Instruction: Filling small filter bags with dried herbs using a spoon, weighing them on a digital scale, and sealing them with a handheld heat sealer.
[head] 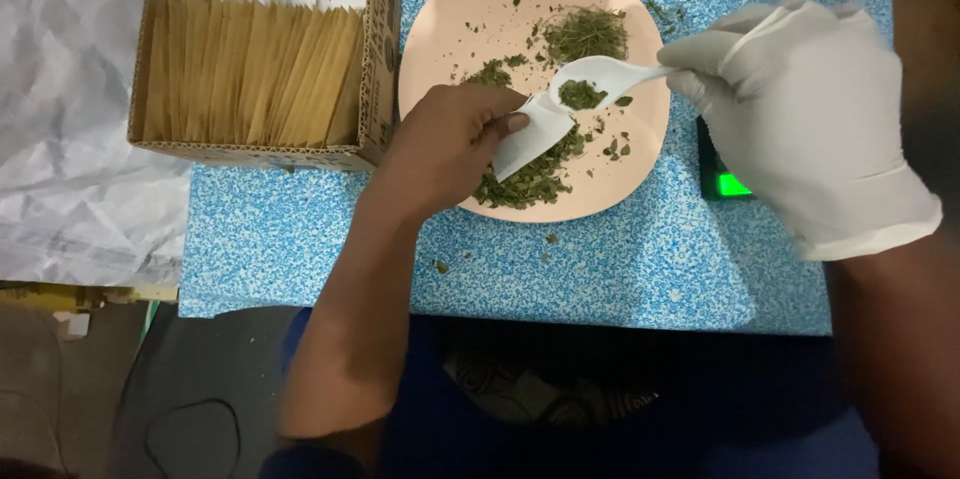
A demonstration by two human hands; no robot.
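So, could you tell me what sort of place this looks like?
Probably a small hand-packing station for dried herbs or tea. A pink plate holds dried green leaves, a cardboard box is packed with tan envelopes, and the gloved right hand holds a white spoon.

**A speckled blue desk over a dim floor**

We see a desk (300,239) covered in blue with fine white speckles, evenly lit from above. Beyond its left edge lies a crumpled sheet of white paper (70,139), spreading from the far left corner down toward the near one. Below the desk's near left corner the floor (60,379) is dark grey and shadowed, and a thin black cable (195,434) loops across it. We cannot make out any walls or windows.
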